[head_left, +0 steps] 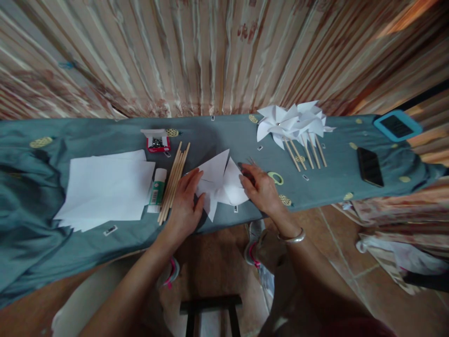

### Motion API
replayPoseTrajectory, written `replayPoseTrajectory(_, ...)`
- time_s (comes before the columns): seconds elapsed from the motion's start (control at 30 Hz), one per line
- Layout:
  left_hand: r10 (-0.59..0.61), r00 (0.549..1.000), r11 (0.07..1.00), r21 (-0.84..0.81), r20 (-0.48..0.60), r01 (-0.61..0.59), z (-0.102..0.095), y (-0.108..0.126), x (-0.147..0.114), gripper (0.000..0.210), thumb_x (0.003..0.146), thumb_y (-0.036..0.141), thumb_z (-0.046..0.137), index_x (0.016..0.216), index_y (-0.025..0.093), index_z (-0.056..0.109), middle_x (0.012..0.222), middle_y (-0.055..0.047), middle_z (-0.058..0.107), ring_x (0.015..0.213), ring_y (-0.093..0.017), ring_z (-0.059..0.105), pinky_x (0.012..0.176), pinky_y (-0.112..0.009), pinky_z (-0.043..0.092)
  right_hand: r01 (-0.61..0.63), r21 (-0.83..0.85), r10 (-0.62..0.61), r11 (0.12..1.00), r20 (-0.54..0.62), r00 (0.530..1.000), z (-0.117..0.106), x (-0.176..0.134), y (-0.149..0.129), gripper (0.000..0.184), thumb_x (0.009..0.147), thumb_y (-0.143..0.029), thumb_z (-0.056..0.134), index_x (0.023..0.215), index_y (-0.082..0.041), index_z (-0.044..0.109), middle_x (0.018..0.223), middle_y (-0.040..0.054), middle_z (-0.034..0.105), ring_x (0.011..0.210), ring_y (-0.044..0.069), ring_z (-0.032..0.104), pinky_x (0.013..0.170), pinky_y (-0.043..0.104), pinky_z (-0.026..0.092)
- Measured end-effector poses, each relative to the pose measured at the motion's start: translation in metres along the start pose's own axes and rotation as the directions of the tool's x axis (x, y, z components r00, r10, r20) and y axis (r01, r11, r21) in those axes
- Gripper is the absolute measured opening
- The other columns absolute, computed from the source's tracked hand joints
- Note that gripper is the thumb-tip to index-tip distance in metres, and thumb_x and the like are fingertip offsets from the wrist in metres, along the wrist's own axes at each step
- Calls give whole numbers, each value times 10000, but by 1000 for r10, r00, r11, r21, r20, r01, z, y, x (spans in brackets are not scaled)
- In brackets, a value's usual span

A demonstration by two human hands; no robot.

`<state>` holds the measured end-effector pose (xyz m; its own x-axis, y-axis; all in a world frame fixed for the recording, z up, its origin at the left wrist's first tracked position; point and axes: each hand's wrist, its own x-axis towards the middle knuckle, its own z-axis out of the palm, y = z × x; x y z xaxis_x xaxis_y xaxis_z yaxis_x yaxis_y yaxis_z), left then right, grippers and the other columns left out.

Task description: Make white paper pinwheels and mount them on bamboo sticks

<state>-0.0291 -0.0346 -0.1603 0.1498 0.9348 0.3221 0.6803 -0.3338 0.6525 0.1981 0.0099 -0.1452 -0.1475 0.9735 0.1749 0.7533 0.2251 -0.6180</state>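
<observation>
A white paper square (213, 180) with slits cut in from its corners lies in front of me, its right part slightly raised and curved. My left hand (187, 199) rests at its left side, thumb and fingers apart, fingertips on the paper. At the right edge, my right hand (261, 189) has its fingers curled, thumb and forefinger closed on the paper's edge. Partly under that hand are scissors (276, 178) with a pale green handle loop. Several wooden sticks (175, 182) lie beside my left hand, next to a green and white glue stick (157, 189).
A stack of white paper (108, 189) lies at left, below a small red box (156, 142) of metal pieces. Finished paper pinwheels (291, 122) on sticks lie at back right. Further right are a dark phone (370, 166) and a blue-framed device (398, 125). A curtain hangs behind the cloth-covered table (224, 133).
</observation>
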Motion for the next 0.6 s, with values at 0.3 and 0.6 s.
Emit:
replayPoseTrajectory(0.3, -48, 999, 999, 14, -16, 48, -5, 2, 3, 469, 865, 231, 517, 1330, 184, 477, 1378, -137, 522, 1285, -264, 483, 1097, -491, 373, -172, 272, 159, 947, 68, 985, -7, -15, 14, 369, 832, -351, 573, 1154, -191, 654, 839, 53, 705, 670, 186, 629, 635, 320, 507)
replayPoseTrajectory(0.6, -117, 993, 992, -42, 27, 118, -13, 2, -9, 464, 861, 243, 504, 1321, 188, 486, 1388, -144, 495, 1230, -270, 529, 935, -448, 541, -249, 426, 183, 870, 189, 965, -10, -50, 10, 298, 826, -350, 566, 1011, -161, 704, 712, 18, 660, 572, 115, 523, 514, 240, 398)
